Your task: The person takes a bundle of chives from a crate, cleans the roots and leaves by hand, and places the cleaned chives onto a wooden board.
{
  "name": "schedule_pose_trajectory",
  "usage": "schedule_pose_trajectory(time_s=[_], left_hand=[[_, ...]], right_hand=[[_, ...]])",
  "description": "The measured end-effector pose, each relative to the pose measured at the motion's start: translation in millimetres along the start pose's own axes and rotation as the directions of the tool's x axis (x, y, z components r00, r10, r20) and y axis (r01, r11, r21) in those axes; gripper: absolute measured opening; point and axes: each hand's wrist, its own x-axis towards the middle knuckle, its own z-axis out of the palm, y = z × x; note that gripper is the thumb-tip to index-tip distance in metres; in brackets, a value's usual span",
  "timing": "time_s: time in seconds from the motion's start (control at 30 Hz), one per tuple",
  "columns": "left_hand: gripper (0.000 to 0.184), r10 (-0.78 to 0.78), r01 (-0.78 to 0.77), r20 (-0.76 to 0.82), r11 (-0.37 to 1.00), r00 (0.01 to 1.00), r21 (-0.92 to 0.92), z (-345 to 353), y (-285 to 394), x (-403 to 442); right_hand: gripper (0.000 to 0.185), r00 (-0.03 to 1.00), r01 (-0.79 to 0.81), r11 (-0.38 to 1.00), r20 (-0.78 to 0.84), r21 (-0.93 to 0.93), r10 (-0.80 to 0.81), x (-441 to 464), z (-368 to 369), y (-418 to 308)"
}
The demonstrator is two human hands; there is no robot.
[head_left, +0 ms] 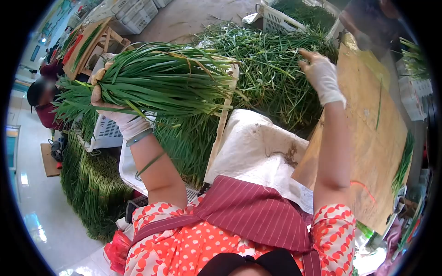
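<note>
My left hand (pixel 113 103), in a pale glove with bare fingertips, is wrapped round a thick bunch of Chinese chives (pixel 161 83). The bunch lies level, its stem ends pointing right. My right hand (pixel 320 76), gloved likewise, is raised over a heap of loose chive leaves (pixel 276 69), fingers apart and nothing visible in them. Below the held bunch, more chives (pixel 184 142) fill a white crate beside a narrow wooden edge (pixel 216 142). A white sheet (pixel 253 142) with some brown roots on it lies in front of me.
A large wooden board (pixel 368 142) slopes at my right. Stacked chives (pixel 92 184) stand on the floor at left. A white basket (pixel 285 23) holds greens at the back, and white crates (pixel 131 16) stand at the far left. Another person (pixel 46 101) is at the left edge.
</note>
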Motion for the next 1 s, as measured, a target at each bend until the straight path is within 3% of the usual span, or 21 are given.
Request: schedule_pose_trajectory(time_s=[0.03, 0.1, 0.17, 0.23, 0.27, 0.33, 0.37, 0.43, 0.5, 0.6, 0.67, 0.7, 0.73, 0.8, 0.83, 0.87, 0.93, 1.0], left_hand=[[0.016, 0.004, -0.004, -0.01, 1.0, 1.0, 0.004, 2.2, 0.1, -1.1], [0.017, -0.018, 0.018, 0.02, 1.0, 1.0, -0.002, 5.9, 0.1, -1.8], [0.017, -0.04, 0.041, 0.055, 0.999, 0.998, -0.014, 7.4, -1.3, -0.6], [0.02, -0.055, 0.058, 0.057, 0.997, 0.997, -0.043, 14.5, -3.6, -2.1], [0.02, -0.052, 0.055, 0.061, 0.998, 0.997, -0.039, 17.8, -4.5, -2.6], [0.02, -0.119, 0.13, 0.127, 0.989, 0.985, -0.076, 22.3, -4.2, -6.0], [0.021, -0.126, 0.137, 0.117, 0.986, 0.985, -0.094, 25.6, -5.0, -8.2], [0.021, -0.122, 0.132, 0.128, 0.989, 0.984, -0.069, 23.1, -2.8, -9.0], [0.021, -0.08, 0.081, 0.114, 0.997, 0.99, -0.007, 18.7, -2.7, -8.4], [0.023, -0.106, 0.112, 0.087, 0.992, 0.991, -0.06, 14.0, -0.1, -10.1], [0.023, -0.103, 0.106, 0.083, 0.994, 0.991, -0.04, 9.4, 0.4, -9.7], [0.023, -0.1, 0.102, 0.085, 0.995, 0.991, -0.019, 8.0, -0.3, -9.8], [0.023, -0.103, 0.105, 0.08, 0.994, 0.991, -0.021, 6.6, -1.2, -10.1], [0.024, -0.135, 0.142, 0.083, 0.986, 0.987, -0.085, 9.2, -2.3, -10.4], [0.024, -0.144, 0.151, 0.081, 0.985, 0.986, -0.088, 11.4, -3.5, -10.7], [0.024, -0.154, 0.162, 0.09, 0.983, 0.984, -0.091, 13.9, -5.2, -11.5], [0.025, -0.178, 0.187, 0.097, 0.978, 0.979, -0.092, 15.4, -7.9, -13.6], [0.025, -0.174, 0.181, 0.053, 0.97, 0.983, -0.164, 15.3, -8.3, -13.8]], right_hand=[[0.038, 0.995, -0.011, 0.867, 0.095, 0.499, -0.042, 0.6, 0.0, -12.2], [0.051, 0.954, -0.049, 0.541, 0.2, 0.839, -0.224, -13.6, -8.7, -62.4], [0.059, 0.89, 0.0, 0.716, 0.326, 0.698, -0.318, -17.4, -20.6, -111.3], [0.055, 0.862, -0.011, 0.521, 0.272, 0.854, -0.427, -15.9, -15.8, -141.8], [0.043, 0.885, -0.005, 0.452, 0.214, 0.892, -0.414, -11.9, -2.6, -154.5], [0.027, 0.836, -0.197, 0.116, 0.229, 0.973, -0.498, -11.2, -3.2, -170.5], [0.027, 0.834, -0.199, 0.115, 0.23, 0.973, -0.502, -11.5, -5.9, -170.4], [0.017, 0.726, -0.402, -0.125, 0.233, 0.907, -0.647, -13.4, -21.1, -166.4], [0.017, 0.751, -0.397, -0.119, 0.247, 0.91, -0.612, -14.4, -18.4, -163.0], [0.018, 0.788, -0.331, -0.079, 0.229, 0.94, -0.572, -10.4, -14.7, -146.8], [0.019, 0.796, -0.4, -0.168, 0.251, 0.901, -0.551, -8.9, -12.0, -137.3], [0.021, 0.785, -0.354, -0.017, 0.288, 0.935, -0.549, -9.6, -18.6, -134.0], [0.021, 0.784, -0.359, -0.014, 0.293, 0.933, -0.546, -11.8, -18.6, -138.7], [0.025, 0.774, -0.237, 0.367, 0.403, 0.9, -0.489, -19.1, -19.9, -157.7], [0.028, 0.792, -0.135, 0.372, 0.326, 0.918, -0.516, -19.1, -13.3, -166.6], [0.028, 0.794, -0.143, 0.373, 0.331, 0.917, -0.509, -16.9, -10.2, -174.2], [0.019, 0.773, -0.13, 0.109, 0.17, 0.985, -0.611, -16.1, -22.8, -184.8], [0.024, 0.792, -0.195, -0.243, 0.006, 0.95, -0.611, -19.1, -46.7, -180.1]])
